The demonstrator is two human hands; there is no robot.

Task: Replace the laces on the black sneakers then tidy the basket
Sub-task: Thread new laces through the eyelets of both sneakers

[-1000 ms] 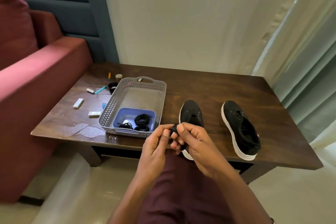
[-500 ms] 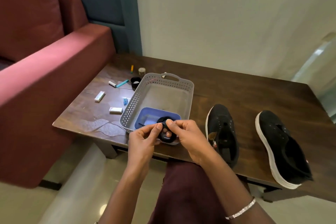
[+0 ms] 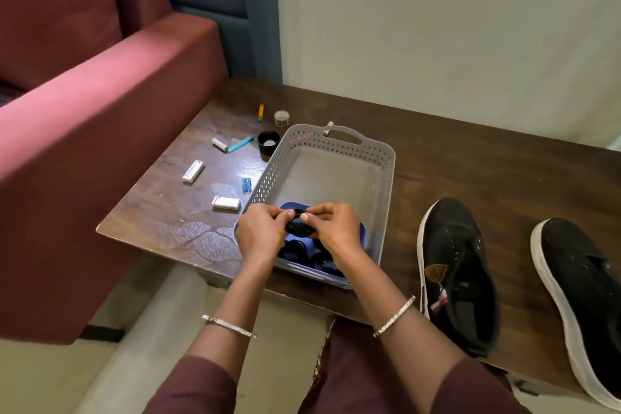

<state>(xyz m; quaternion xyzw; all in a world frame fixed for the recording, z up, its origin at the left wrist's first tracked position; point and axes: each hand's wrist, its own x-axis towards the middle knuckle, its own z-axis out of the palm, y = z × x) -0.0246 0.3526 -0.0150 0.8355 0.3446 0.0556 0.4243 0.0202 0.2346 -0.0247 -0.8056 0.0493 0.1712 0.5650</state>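
Over the near end of the grey basket [image 3: 386, 175] — a coiled black lace [image 3: 298, 225] pinched between two hands.

Fingers of the left hand [image 3: 260, 233] and the right hand [image 3: 336, 228] curl inward and pinch the small coil from either side, just above a blue tray [image 3: 363, 232] inside the basket; more dark coils [image 3: 295, 252] lie in the tray below. One black sneaker [image 3: 457, 272] lies on the brown surface [image 3: 487, 158] just right of the basket, a second sneaker [image 3: 578, 296] farther right. Left of the basket lie white packets [image 3: 226, 203], a black cap [image 3: 268, 141] and a teal pen [image 3: 240, 144] — a red sofa [image 3: 100, 94] beyond them.
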